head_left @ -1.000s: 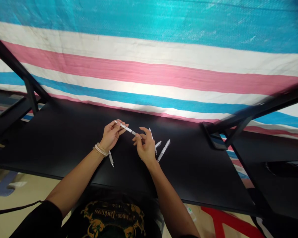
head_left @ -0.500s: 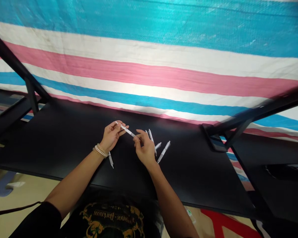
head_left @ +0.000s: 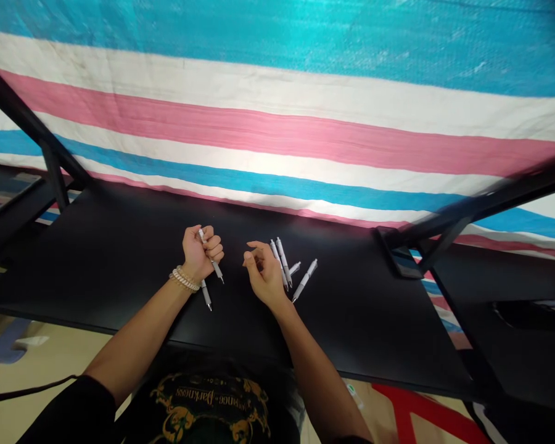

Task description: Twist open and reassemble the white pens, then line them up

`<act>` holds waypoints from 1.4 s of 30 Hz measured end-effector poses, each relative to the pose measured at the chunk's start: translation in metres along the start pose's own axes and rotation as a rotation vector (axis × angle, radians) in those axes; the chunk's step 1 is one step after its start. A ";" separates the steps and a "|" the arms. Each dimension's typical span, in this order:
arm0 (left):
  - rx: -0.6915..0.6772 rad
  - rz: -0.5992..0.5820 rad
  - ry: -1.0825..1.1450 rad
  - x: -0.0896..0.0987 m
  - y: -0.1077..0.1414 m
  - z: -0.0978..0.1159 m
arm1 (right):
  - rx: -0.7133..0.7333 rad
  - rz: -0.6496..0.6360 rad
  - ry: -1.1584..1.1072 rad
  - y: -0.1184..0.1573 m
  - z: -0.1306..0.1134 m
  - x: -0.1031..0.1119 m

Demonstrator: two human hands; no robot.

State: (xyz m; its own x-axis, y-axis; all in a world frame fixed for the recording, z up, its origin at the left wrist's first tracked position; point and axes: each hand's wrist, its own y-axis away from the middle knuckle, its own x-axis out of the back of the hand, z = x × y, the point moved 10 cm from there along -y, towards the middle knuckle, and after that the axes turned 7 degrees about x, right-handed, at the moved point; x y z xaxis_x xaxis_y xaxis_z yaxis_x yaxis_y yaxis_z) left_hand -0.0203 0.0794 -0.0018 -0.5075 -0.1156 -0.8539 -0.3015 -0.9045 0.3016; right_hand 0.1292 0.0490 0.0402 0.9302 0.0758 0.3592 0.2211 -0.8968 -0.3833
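Observation:
My left hand [head_left: 198,253] is closed in a fist around a white pen [head_left: 216,270], whose metal tip points down and to the right. Under that wrist, a second white pen [head_left: 206,296] lies on the black tabletop [head_left: 111,265], touching or nearly touching the hand. My right hand [head_left: 263,273] holds nothing, its fingers loosely apart. Just right of it lies a group of several white pens [head_left: 282,262], two side by side. Another white pen [head_left: 305,280] lies at the group's right side. A beaded bracelet [head_left: 184,279] circles my left wrist.
A blue, white and pink striped tarpaulin [head_left: 277,135] hangs behind the black table. Black metal bars [head_left: 490,209] cross the view at both sides. A dark glossy panel [head_left: 400,262] stands at the table's right. My dark printed shirt [head_left: 208,407] shows below the table's near edge.
The pen no longer spans my two hands. My left hand has closed around it in a fist and turned it more upright, and my right hand has let go and moved apart.

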 end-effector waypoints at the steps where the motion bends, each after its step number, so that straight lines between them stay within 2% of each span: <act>1: -0.003 0.003 -0.006 -0.001 0.000 0.000 | 0.002 -0.002 0.006 0.000 0.000 0.000; 5: 0.000 -0.005 -0.046 -0.007 0.000 -0.004 | 0.035 -0.018 0.054 0.001 -0.003 -0.004; 8: -0.001 -0.012 -0.102 -0.015 0.000 -0.010 | 0.122 -0.087 0.130 0.004 -0.015 -0.017; 11: 0.044 -0.025 -0.185 -0.022 0.000 -0.026 | 0.189 -0.167 0.235 0.007 -0.024 -0.033; 14: 0.117 -0.062 -0.273 -0.024 -0.003 -0.043 | 0.166 -0.210 0.345 0.008 -0.018 -0.035; 16: 0.029 -0.007 -0.288 -0.015 -0.008 -0.033 | 0.117 -0.221 0.477 0.007 -0.009 -0.026; 19: -0.276 0.188 -0.228 0.011 -0.007 0.009 | 0.088 -0.190 0.687 0.003 -0.003 -0.005; 21: -0.384 0.225 -0.199 0.020 -0.005 0.029 | 0.139 -0.196 0.692 0.002 -0.011 -0.005; 23: -0.428 0.227 -0.181 0.022 -0.002 0.040 | 0.223 -0.271 0.593 0.007 -0.026 -0.022; 26: -0.437 0.202 -0.172 0.018 0.002 0.046 | 0.332 -0.470 0.488 0.024 -0.046 -0.067; 28: -0.446 0.185 -0.174 0.015 0.004 0.049 | 0.368 -0.582 0.525 0.036 -0.049 -0.092; 30: -0.491 0.191 -0.181 0.017 0.006 0.054 | 0.349 -0.645 0.587 0.042 -0.043 -0.104; 32: -0.601 0.265 -0.213 0.026 0.010 0.064 | 0.267 -0.630 0.614 0.038 -0.029 -0.099; 34: -0.708 0.395 -0.285 0.037 0.017 0.071 | 0.159 -0.524 0.565 0.027 -0.016 -0.079; 36: -0.690 0.461 -0.369 0.041 0.015 0.067 | 0.080 -0.385 0.438 0.017 -0.009 -0.055; 38: -0.515 0.371 -0.424 0.034 0.001 0.048 | 0.045 -0.290 0.280 0.010 -0.007 -0.039; 40: -0.308 0.193 -0.460 0.018 -0.010 0.022 | 0.024 -0.244 0.140 0.008 -0.007 -0.033; 42: -0.222 0.076 -0.484 0.004 -0.011 0.007 | -0.008 -0.187 0.041 0.007 -0.005 -0.029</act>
State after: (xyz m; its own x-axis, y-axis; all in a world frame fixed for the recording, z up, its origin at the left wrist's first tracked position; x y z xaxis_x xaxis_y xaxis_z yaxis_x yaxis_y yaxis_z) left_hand -0.0247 0.0923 -0.0053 -0.8513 -0.0291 -0.5239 -0.0982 -0.9720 0.2136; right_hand 0.1021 0.0384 0.0308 0.8601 0.2238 0.4584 0.3866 -0.8722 -0.2996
